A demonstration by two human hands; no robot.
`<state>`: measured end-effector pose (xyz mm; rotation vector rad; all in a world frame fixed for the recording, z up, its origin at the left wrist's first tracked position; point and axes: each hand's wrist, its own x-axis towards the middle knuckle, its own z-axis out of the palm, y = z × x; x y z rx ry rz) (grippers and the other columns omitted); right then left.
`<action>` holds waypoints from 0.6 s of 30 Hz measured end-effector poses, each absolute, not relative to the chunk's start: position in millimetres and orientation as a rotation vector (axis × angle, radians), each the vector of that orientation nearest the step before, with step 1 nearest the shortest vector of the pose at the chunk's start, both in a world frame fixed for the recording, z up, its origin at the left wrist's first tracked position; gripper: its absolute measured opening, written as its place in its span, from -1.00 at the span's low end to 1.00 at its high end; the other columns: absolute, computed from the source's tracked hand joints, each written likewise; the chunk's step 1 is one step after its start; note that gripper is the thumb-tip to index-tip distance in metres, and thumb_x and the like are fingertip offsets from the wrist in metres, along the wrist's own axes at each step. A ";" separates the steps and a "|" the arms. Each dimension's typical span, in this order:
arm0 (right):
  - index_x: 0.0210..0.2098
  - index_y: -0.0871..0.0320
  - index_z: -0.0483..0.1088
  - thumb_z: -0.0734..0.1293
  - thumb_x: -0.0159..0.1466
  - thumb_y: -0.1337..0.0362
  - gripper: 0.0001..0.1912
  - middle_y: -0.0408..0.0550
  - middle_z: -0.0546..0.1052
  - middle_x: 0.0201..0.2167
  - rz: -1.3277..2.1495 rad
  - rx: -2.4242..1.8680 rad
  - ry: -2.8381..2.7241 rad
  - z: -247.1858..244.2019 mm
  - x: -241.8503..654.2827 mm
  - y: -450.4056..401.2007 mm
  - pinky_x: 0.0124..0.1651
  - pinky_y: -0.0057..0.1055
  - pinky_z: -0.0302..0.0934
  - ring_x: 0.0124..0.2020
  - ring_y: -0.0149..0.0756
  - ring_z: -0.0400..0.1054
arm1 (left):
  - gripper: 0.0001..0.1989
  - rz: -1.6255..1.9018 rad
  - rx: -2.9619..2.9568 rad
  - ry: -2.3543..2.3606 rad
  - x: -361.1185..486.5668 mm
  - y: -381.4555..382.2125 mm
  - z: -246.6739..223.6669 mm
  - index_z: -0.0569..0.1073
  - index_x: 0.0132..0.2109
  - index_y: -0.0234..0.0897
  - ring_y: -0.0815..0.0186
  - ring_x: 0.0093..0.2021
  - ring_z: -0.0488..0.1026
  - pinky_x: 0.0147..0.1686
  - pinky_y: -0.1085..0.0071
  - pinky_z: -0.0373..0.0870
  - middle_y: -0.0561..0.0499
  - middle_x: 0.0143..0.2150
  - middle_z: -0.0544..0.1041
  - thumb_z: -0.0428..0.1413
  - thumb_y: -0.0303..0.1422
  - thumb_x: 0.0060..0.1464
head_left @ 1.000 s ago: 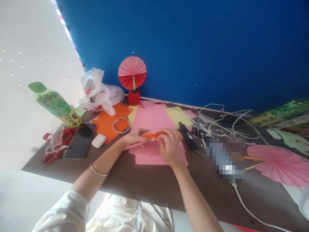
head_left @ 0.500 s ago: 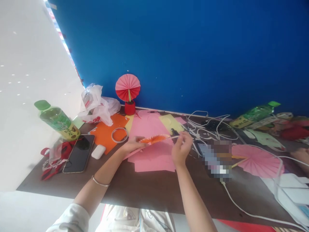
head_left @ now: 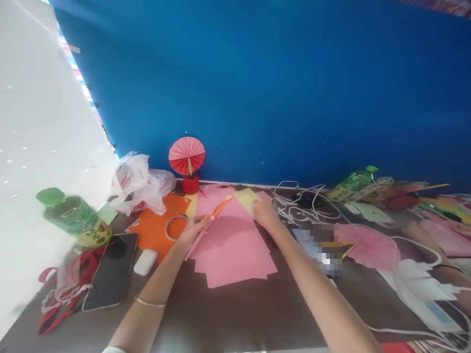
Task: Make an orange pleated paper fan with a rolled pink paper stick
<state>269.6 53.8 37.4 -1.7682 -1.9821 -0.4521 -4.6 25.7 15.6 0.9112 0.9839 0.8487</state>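
Note:
My left hand is closed around a folded strip of orange and pink paper, which slants up to the right above the pink sheets. Stacked pink sheets lie on the dark table in front of me. At their upper right, my right hand is over the edge of a yellow sheet; its fingers are blurred and partly hidden. A clear tape roll rests on orange paper left of my left hand.
Left are a green bottle, phone, white case and red scissors. A round paper fan stands behind. White cables, a pink fan and another person's hands are right.
The head view has shifted. My right hand has moved away from the folded paper to the yellow sheet. In my left hand, the folded paper now tilts more steeply.

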 end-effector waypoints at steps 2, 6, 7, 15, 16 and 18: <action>-0.53 0.20 0.39 0.24 0.12 0.34 -0.86 0.17 0.42 -0.12 -0.416 -1.765 -2.072 22.3 246.4 49.8 0.05 0.12 -0.04 0.04 0.02 0.17 | -0.45 0.850 0.909 0.969 -4.0 27.0 15.1 0.51 -0.19 -0.36 0.49 -0.58 0.30 -0.58 0.59 0.27 0.07 -0.55 0.40 0.28 -0.07 -0.32; -0.41 0.24 0.36 0.20 0.13 0.41 -0.89 0.23 0.37 -0.08 -0.355 -1.828 -2.143 2.7 219.9 41.3 0.07 0.23 -0.14 0.14 0.11 0.06 | -0.48 0.877 0.902 0.910 -3.8 27.1 13.9 0.51 -0.21 -0.37 0.50 -0.56 0.30 -0.56 0.59 0.29 0.06 -0.53 0.40 0.28 -0.09 -0.29; -0.40 0.24 0.35 0.18 0.12 0.45 -0.88 0.22 0.38 -0.11 -0.348 -1.810 -2.102 0.8 218.9 39.3 0.07 0.23 -0.13 0.13 0.10 0.07 | -0.50 0.879 0.895 0.895 -3.8 27.3 13.4 0.51 -0.22 -0.37 0.51 -0.57 0.29 -0.57 0.60 0.28 0.06 -0.53 0.41 0.29 -0.10 -0.29; -0.37 0.13 0.24 0.25 0.18 0.16 -0.83 -0.15 0.35 -0.53 0.621 -1.345 -1.382 13.1 232.6 -8.7 -0.41 -0.32 0.23 -0.52 -0.36 0.26 | -0.52 0.915 0.855 0.926 -2.3 28.4 11.4 0.49 -0.21 -0.37 0.54 -0.55 0.31 -0.58 0.64 0.25 0.07 -0.48 0.40 0.27 -0.11 -0.25; -0.36 0.11 0.23 0.27 0.17 0.13 -0.81 -0.20 0.32 -0.56 0.793 -1.283 -1.271 15.8 232.0 -16.7 -0.52 -0.42 0.17 -0.60 -0.42 0.20 | -0.51 0.910 0.866 0.927 -2.1 27.0 12.0 0.48 -0.19 -0.38 0.54 -0.54 0.31 -0.58 0.64 0.25 0.08 -0.49 0.39 0.27 -0.11 -0.24; -0.38 0.10 0.22 0.31 0.14 0.10 -0.77 -0.25 0.28 -0.60 1.014 -1.221 -1.148 21.4 229.9 -29.1 -0.65 -0.54 0.01 -0.68 -0.50 0.12 | -0.48 0.883 0.909 0.930 -1.9 23.3 13.2 0.46 -0.15 -0.37 0.52 -0.55 0.31 -0.57 0.62 0.25 0.08 -0.50 0.38 0.26 -0.12 -0.23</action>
